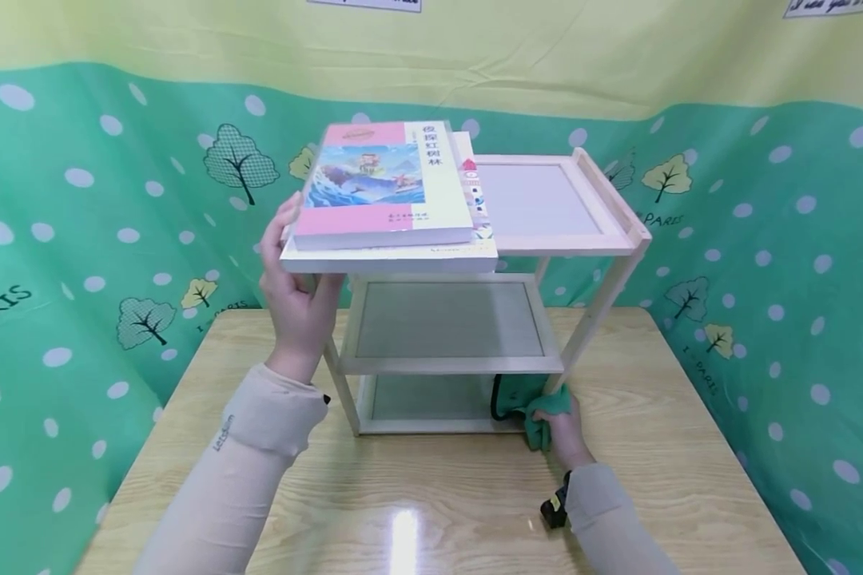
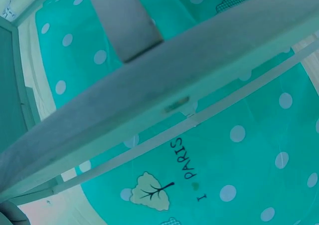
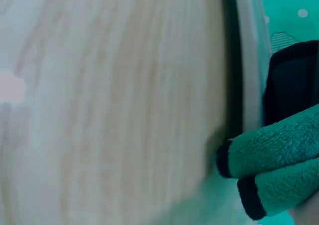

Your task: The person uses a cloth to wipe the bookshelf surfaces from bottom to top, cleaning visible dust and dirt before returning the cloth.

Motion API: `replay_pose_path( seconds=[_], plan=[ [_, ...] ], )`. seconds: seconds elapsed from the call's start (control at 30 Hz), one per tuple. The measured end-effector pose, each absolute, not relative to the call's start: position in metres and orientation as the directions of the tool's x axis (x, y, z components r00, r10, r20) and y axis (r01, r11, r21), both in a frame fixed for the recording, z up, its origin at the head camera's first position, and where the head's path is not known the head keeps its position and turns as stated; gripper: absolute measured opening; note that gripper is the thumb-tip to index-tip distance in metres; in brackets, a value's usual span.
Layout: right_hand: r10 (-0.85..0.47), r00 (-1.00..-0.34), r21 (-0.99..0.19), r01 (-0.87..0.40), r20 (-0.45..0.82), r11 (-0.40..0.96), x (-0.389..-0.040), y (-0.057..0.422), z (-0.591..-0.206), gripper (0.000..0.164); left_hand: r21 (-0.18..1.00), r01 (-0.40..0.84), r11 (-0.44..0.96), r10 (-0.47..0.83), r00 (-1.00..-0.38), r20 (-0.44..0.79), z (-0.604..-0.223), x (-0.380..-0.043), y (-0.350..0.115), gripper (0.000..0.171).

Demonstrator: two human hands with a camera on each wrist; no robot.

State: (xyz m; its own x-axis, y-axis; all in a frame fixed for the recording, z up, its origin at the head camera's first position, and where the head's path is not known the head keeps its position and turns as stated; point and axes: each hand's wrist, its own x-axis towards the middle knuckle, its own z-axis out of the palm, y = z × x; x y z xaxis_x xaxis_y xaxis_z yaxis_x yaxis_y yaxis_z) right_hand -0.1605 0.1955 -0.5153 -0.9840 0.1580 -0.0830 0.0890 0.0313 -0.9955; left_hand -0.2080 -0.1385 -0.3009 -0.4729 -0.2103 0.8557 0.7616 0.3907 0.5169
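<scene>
In the head view my left hand (image 1: 298, 299) grips the left edge of two stacked books, thumb underneath and fingers along the side. The upper book (image 1: 384, 188) has a pink and white cover with a sea picture; the larger white book (image 1: 482, 257) lies under it. They overlap the left part of the shelf rack's top tier (image 1: 532, 200). My right hand (image 1: 566, 431), low at the front right leg, holds a green cloth (image 1: 546, 411) with black edging at the bottom tier (image 1: 431, 399). The right wrist view shows the folded cloth (image 3: 279, 145) close up.
The pale wooden rack has a middle tier (image 1: 449, 319) and a raised side rail (image 1: 611, 196). It stands on a wood-grain table (image 1: 417, 495). A green dotted curtain (image 1: 798, 239) hangs behind and at both sides. The left wrist view shows a rack rail (image 2: 149, 80) close up.
</scene>
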Motion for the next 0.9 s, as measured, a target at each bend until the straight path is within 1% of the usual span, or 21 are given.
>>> replay_pose_path(
  seconds=[0.1,0.17,0.23,0.37,0.53,0.67,0.77,0.9],
  plan=[
    [0.158,-0.984,-0.997,0.081,-0.079,0.009,-0.159,0.196,-0.502,0.062,0.517,0.760,0.394,-0.211,-0.472,0.856,-0.301,-0.207,-0.138,0.084],
    [0.153,-0.987,-0.999,0.054,-0.054,-0.009,-0.159,0.197,-0.492,0.073,0.516,0.761,0.393,-0.211,-0.472,0.856,-0.301,-0.207,-0.138,0.084],
    [0.147,-0.989,-0.999,0.018,-0.022,-0.033,-0.160,0.198,-0.480,0.075,0.516,0.761,0.393,-0.211,-0.472,0.856,-0.301,-0.207,-0.138,0.085],
    [0.149,-0.988,-0.999,-0.045,0.041,-0.024,-0.163,0.199,-0.461,0.070,0.514,0.766,0.386,-0.208,-0.470,0.857,-0.301,-0.207,-0.138,0.084],
    [0.228,-0.968,-0.991,-0.084,0.105,0.100,-0.161,0.193,-0.449,0.061,0.509,0.769,0.387,-0.203,-0.467,0.860,-0.300,-0.208,-0.139,0.084],
    [0.295,-0.933,-0.970,-0.158,0.208,0.183,-0.160,0.185,-0.448,0.049,0.512,0.762,0.397,-0.203,-0.471,0.859,-0.300,-0.208,-0.139,0.084],
    [0.333,-0.900,-0.952,-0.217,0.281,0.215,-0.159,0.180,-0.453,0.040,0.516,0.758,0.398,-0.207,-0.474,0.856,-0.301,-0.207,-0.140,0.083],
    [0.375,-0.854,-0.927,-0.283,0.360,0.245,-0.159,0.175,-0.464,0.034,0.519,0.760,0.391,-0.210,-0.475,0.855,-0.302,-0.207,-0.139,0.082]
  ],
)
